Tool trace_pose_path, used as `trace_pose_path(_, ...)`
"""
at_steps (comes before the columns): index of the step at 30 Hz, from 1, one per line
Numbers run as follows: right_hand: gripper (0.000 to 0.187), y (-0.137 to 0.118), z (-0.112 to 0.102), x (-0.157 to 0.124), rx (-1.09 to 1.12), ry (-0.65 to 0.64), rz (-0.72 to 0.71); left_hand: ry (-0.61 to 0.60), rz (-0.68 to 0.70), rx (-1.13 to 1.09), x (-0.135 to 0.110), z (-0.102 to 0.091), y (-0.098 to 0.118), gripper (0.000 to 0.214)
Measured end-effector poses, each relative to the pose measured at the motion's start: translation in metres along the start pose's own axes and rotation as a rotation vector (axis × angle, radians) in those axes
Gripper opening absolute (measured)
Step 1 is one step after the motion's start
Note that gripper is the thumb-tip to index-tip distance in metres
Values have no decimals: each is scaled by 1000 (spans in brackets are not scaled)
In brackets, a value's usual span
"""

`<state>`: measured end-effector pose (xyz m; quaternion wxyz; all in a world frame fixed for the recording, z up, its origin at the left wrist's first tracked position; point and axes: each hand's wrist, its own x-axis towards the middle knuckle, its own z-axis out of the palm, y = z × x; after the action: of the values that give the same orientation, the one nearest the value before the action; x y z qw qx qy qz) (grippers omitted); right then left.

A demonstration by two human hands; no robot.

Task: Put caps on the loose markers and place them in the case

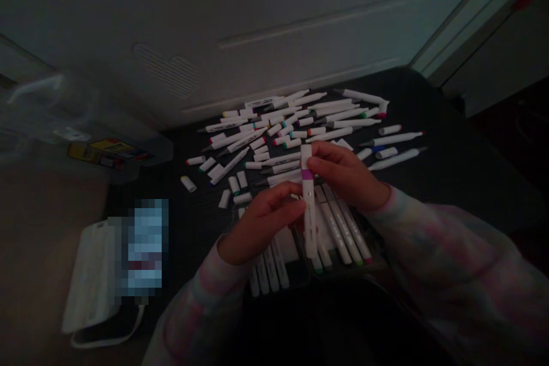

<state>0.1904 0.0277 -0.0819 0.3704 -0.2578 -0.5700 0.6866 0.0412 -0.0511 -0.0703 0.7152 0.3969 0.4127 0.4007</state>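
Observation:
A white marker with a purple band (309, 214) is held upright between my two hands. My left hand (268, 218) pinches its lower body, fingers closed. At the top, my right hand (343, 171) grips the white cap (306, 154) with thumb and fingers. Below my hands lies a dark open case (300, 280). Several white markers (270, 269) lie in its left half and several more (343, 229) in its right half. Just beyond my hands, uncapped markers and loose caps (259, 148) are scattered over the dark tabletop.
A clear plastic container (86, 114) with a yellow label stands at the left. In front of it lie a blurred-out phone (148, 249), a white case-like object (90, 274) and a white cable (107, 343). A pale panel (257, 23) rises behind the table (463, 143).

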Motion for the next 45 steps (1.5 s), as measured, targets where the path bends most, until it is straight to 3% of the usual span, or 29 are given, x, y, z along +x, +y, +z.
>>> trace_pose_path(17,13,-11,8,-2,-130,-111,48,-30,-2,-63,1,1,-3,6)
trace_pose_path(23,16,-14,7,0,-84,-91,75,175,169,-79,1,-4,-2,11)
trace_pose_path(29,17,-12,0,0,9,-196,61,395,366,-19,4,-4,3,9)
trace_pose_path(36,14,-16,1,0,40,-229,90,435,392,-3,5,-4,3,9)
trace_pose_path(45,12,-14,0,0,48,-239,107,392,411,18,3,-5,1,9)
